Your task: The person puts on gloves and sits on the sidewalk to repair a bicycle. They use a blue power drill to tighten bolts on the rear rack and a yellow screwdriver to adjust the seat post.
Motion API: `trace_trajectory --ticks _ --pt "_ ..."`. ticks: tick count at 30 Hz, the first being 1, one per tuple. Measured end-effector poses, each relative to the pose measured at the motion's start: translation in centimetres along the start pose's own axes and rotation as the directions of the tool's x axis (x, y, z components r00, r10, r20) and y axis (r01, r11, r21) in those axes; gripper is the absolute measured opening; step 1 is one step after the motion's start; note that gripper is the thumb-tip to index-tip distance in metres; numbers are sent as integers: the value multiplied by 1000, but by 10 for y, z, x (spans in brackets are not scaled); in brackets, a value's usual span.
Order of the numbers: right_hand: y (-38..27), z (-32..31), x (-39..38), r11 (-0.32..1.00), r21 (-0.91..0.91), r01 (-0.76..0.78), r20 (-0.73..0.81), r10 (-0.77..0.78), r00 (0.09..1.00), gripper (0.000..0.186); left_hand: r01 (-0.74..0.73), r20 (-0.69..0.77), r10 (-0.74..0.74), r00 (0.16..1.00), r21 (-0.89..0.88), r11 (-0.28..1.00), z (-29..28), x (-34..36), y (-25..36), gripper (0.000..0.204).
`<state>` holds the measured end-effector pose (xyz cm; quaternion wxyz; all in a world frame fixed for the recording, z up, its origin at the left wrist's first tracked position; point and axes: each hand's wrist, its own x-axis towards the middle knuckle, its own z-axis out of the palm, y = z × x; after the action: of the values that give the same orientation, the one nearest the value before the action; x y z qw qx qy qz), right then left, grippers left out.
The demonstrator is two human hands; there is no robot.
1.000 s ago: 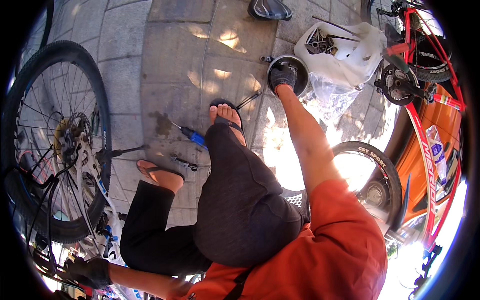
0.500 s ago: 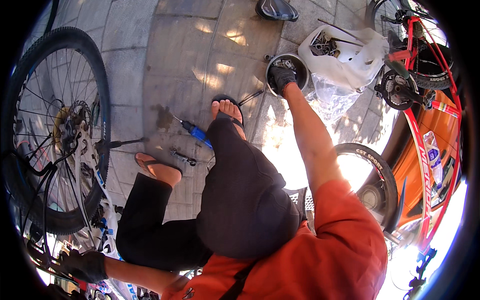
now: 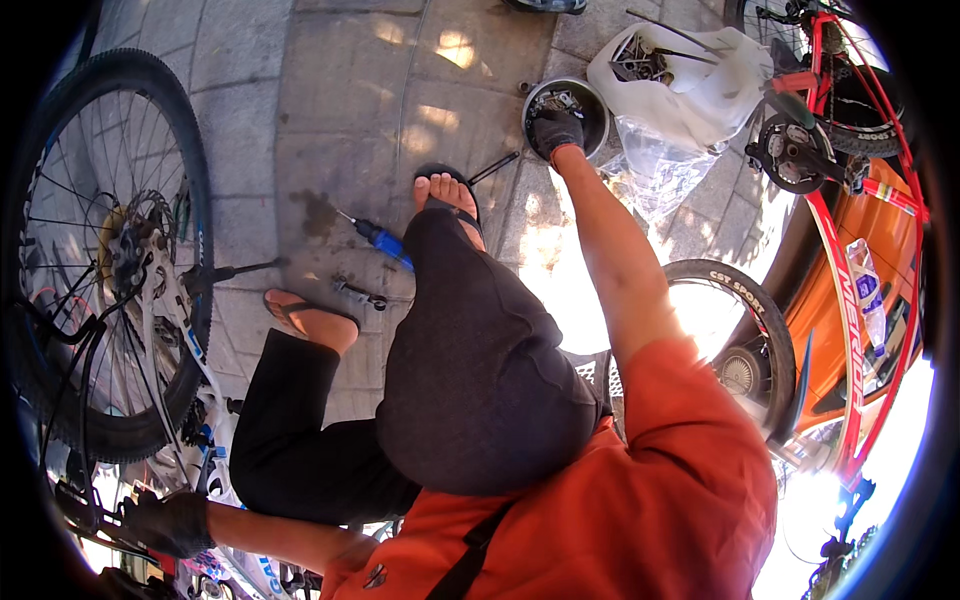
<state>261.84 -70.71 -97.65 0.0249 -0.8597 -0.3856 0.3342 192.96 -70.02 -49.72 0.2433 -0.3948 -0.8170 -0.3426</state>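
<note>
A: Right hand [image 3: 556, 132], dark glove; fingers curled down into the round metal bowl [image 3: 566, 108] of small parts, whether anything is pinched I cannot tell; left hand [image 3: 168, 522], gloved, clenched on the bicycle frame [image 3: 185, 330].

B: Risk: the shallow bowl could tip, scattering parts over the stone paving [image 3: 330, 110]; white plastic bag [image 3: 690, 85] just beside it, crinkled; blue-handled screwdriver [image 3: 378, 238] near the sandalled foot [image 3: 447, 195].

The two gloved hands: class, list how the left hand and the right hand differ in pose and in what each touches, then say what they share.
1. The right hand is stretched far forward on a straight arm; the left hand stays low beside the body.
2. The right hand reaches into a round metal bowl of small parts on the paving; the left hand grips part of the white bicycle frame beside the spoked wheel.
Shared: both wear dark gloves.
</note>
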Motion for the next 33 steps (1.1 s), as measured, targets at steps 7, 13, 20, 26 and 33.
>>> trace_trajectory --ticks 7,13,20,26,33 --pt "-21 -4 1 980 -163 -115 18 120 993 50 37 -47 -51 998 -259 965 2 -6 15 30" --pt "-48 -16 -11 976 -150 -160 -67 151 986 54 39 -52 -51 997 -214 976 3 -20 40 19" --pt "-43 -32 -21 972 -230 -48 -43 39 998 42 -107 23 117 993 -254 961 10 7 -12 22" --pt "-50 -27 -5 947 -320 27 15 -23 1000 38 -423 66 426 902 322 847 -11 0 -10 21" --pt "-59 -40 1 895 -433 104 32 -100 994 35 -483 145 477 867 476 735 -12 2 -17 22"
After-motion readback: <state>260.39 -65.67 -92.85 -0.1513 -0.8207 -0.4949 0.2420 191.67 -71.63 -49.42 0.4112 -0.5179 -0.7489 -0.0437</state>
